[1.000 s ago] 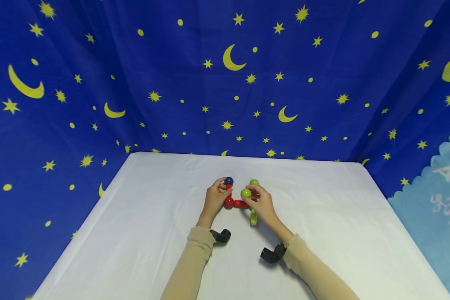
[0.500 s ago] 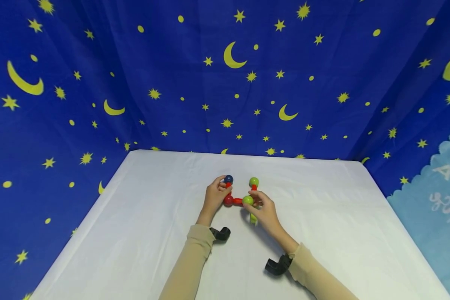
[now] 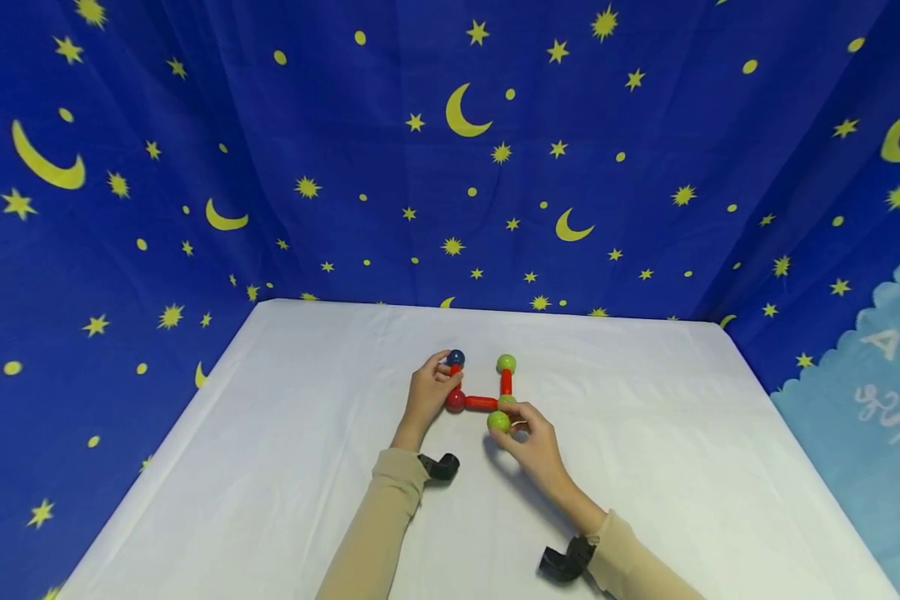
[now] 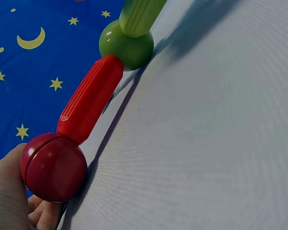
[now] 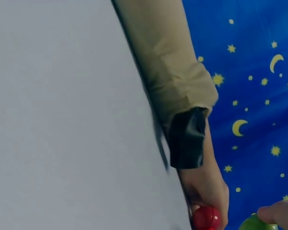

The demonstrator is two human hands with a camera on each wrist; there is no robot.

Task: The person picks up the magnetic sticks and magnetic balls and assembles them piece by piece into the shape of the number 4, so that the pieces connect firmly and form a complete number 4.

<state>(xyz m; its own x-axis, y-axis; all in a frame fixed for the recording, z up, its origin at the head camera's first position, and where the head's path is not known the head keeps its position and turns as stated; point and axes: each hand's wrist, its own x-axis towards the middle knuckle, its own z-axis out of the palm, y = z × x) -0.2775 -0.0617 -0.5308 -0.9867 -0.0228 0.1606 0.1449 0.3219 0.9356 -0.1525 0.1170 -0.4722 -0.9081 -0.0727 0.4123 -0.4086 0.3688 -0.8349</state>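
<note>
On the white table lies a U-shaped chain of toy rods and balls. Its left side has a blue ball (image 3: 456,357) and a red ball (image 3: 455,401), and my left hand (image 3: 425,398) grips the red rod between them. A second red rod (image 4: 90,99) leads to a green ball (image 4: 127,46), where a light-green rod (image 4: 143,15) attaches in the left wrist view. Another red rod (image 3: 506,382) runs up to a far green ball (image 3: 506,363). My right hand (image 3: 536,450) pinches a nearer green ball (image 3: 498,422) between thumb and fingers, largely covering the light-green rod.
The white tabletop (image 3: 307,467) stretches around the chain. A blue star-and-moon cloth (image 3: 390,150) hangs at the back and sides, with a light-blue lettered panel (image 3: 885,400) at right. Black wrist mounts (image 3: 567,560) stick out from both sleeves.
My right hand has moved toward me with its green ball, from beside the far red rod to the near end of the light-green rod. My left hand has stayed in place.
</note>
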